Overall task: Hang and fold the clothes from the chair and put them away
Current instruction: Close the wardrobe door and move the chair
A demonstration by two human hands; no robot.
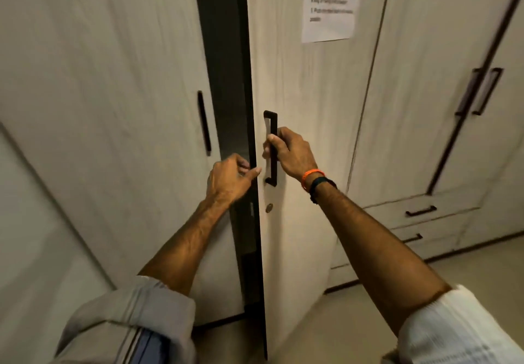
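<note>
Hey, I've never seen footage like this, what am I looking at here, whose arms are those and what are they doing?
This is one picture from a wide-angle camera worn on a person's head, looking forward and down, so the arms are the wearer's own. No robot is involved. The right hand grips the black handle of a pale wardrobe door that stands partly open, with a dark gap beside it. The left hand is at the door's edge, fingers curled; whether it holds the edge is unclear. A printed sheet is stuck on the door, too blurred to read. No clothes are visible.
</note>
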